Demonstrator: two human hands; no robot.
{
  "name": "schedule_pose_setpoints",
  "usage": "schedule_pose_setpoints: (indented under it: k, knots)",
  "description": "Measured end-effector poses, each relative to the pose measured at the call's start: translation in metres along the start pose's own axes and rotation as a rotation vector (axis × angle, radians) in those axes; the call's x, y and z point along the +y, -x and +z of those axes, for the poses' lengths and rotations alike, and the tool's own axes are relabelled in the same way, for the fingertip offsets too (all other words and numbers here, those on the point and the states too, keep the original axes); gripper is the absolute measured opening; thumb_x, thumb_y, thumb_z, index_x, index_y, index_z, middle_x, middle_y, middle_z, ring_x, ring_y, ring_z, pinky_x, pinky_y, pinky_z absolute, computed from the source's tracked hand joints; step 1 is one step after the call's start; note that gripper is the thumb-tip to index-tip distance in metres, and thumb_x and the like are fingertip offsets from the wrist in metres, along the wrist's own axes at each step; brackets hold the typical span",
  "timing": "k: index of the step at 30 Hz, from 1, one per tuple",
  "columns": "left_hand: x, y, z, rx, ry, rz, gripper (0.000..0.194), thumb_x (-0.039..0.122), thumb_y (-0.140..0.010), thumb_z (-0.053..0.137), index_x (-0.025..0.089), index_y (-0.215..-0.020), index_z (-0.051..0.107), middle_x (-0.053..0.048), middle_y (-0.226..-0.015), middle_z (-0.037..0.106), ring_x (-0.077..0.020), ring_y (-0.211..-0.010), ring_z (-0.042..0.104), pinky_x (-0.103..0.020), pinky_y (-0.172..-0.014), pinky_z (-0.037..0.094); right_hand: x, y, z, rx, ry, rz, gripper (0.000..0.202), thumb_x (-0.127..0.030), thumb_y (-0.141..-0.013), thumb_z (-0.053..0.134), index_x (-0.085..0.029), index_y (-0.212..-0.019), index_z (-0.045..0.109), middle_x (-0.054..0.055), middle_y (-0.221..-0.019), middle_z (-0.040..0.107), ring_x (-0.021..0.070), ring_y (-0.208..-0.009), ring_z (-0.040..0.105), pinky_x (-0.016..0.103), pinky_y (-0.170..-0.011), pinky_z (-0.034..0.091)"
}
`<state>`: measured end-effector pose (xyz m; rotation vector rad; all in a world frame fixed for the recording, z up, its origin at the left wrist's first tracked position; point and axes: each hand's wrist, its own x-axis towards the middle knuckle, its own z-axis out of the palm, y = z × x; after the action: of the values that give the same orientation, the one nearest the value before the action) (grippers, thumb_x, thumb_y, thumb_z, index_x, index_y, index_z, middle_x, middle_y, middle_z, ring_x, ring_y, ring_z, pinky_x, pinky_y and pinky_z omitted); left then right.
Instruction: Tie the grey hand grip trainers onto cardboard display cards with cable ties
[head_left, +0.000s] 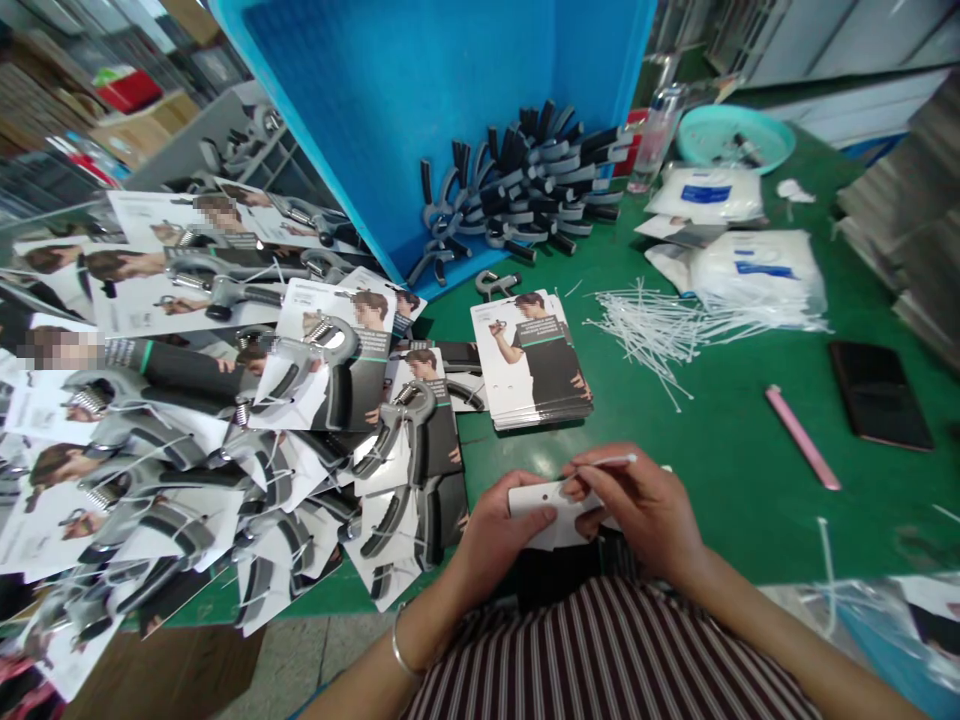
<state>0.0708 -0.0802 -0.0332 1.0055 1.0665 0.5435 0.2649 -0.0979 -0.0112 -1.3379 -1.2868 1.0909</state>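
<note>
My left hand point(499, 528) grips the left side of a printed card point(553, 530) with small punched holes, close to my body. Fingers of my right hand point(637, 500) are pinched round a white cable tie point(611, 461) at the card's upper right edge. Just beyond my hands lies a stack of printed cards point(529, 360). To its right is a loose heap of white cable ties point(649, 325). One loose hand grip exerciser point(497, 284) sits behind the stack.
Many carded grip exercisers point(180, 440) pile up on the left. A blue crate point(450, 90) holding loose exercisers lies tipped behind. Right: plastic bags of ties point(757, 268), a pink stick point(802, 437), a phone point(880, 393), a teal dish point(736, 137) and a glass point(655, 140).
</note>
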Motion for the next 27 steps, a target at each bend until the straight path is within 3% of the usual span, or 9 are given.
schedule_pose_setpoints:
  k: [5,10,14,17,20,24,27]
  knots:
    - [0.0,-0.001,0.001,-0.012,-0.037,0.031,0.029,0.035,-0.08,0.07,0.017,-0.099,0.059,0.001,-0.08,0.058,-0.0119,-0.071,0.051,-0.021,-0.061,0.037,0.004,0.004,-0.001,0.036,0.285,-0.257,0.012,-0.022,-0.095,0.057,-0.023,-0.104,0.063,0.004,-0.09,0.073,0.0165,-0.08,0.071,0.027,-0.071,0.058]
    - [0.0,-0.001,0.0,0.004,-0.058,0.023,0.026,0.033,-0.08,0.07,0.017,-0.098,0.06,0.001,-0.079,0.058,-0.0122,-0.07,0.051,-0.021,-0.061,0.039,0.003,0.007,-0.006,0.081,0.341,-0.402,0.021,-0.013,-0.093,0.057,-0.026,-0.109,0.061,0.002,-0.094,0.072,0.0164,-0.089,0.069,0.028,-0.078,0.055]
    - [0.005,-0.001,0.002,0.006,-0.086,0.044,0.025,0.034,-0.081,0.069,0.018,-0.098,0.061,0.001,-0.082,0.06,-0.0127,-0.072,0.052,-0.022,-0.064,0.041,0.009,0.004,0.003,-0.034,0.351,-0.45,0.022,-0.012,-0.093,0.055,-0.025,-0.112,0.058,0.004,-0.097,0.071,0.0169,-0.091,0.067,0.03,-0.08,0.054]
    - [0.008,-0.003,0.003,0.029,-0.138,0.089,0.025,0.036,-0.081,0.069,0.018,-0.096,0.062,0.001,-0.084,0.061,-0.0134,-0.074,0.053,-0.022,-0.067,0.042,0.016,0.0,0.012,-0.156,0.378,-0.517,0.021,-0.012,-0.094,0.053,-0.023,-0.111,0.059,0.007,-0.105,0.069,0.0205,-0.099,0.063,0.037,-0.087,0.052]
    - [0.01,-0.004,0.004,0.003,-0.164,0.106,0.027,0.038,-0.081,0.069,0.018,-0.098,0.063,0.001,-0.085,0.061,-0.014,-0.075,0.053,-0.022,-0.066,0.042,0.018,-0.005,0.013,-0.201,0.462,-0.476,0.016,-0.015,-0.094,0.054,-0.023,-0.104,0.063,0.009,-0.111,0.067,0.0241,-0.107,0.058,0.044,-0.094,0.047]
    - [0.009,0.003,-0.001,-0.024,-0.161,0.062,0.033,0.047,-0.092,0.052,0.018,-0.1,0.065,-0.001,-0.087,0.062,-0.0152,-0.078,0.053,-0.023,-0.068,0.043,0.018,-0.008,0.006,-0.336,0.396,-0.355,0.015,-0.019,-0.097,0.049,-0.022,-0.103,0.063,0.007,-0.103,0.068,0.021,-0.099,0.061,0.037,-0.088,0.051]
    - [0.0,0.008,-0.008,0.032,-0.15,0.031,0.041,0.051,-0.095,0.044,0.017,-0.095,0.067,-0.003,-0.088,0.064,-0.0176,-0.082,0.054,-0.026,-0.074,0.044,0.021,-0.006,0.002,-0.349,0.379,-0.338,0.015,-0.021,-0.098,0.049,-0.023,-0.104,0.062,0.008,-0.102,0.068,0.022,-0.098,0.061,0.039,-0.088,0.051]
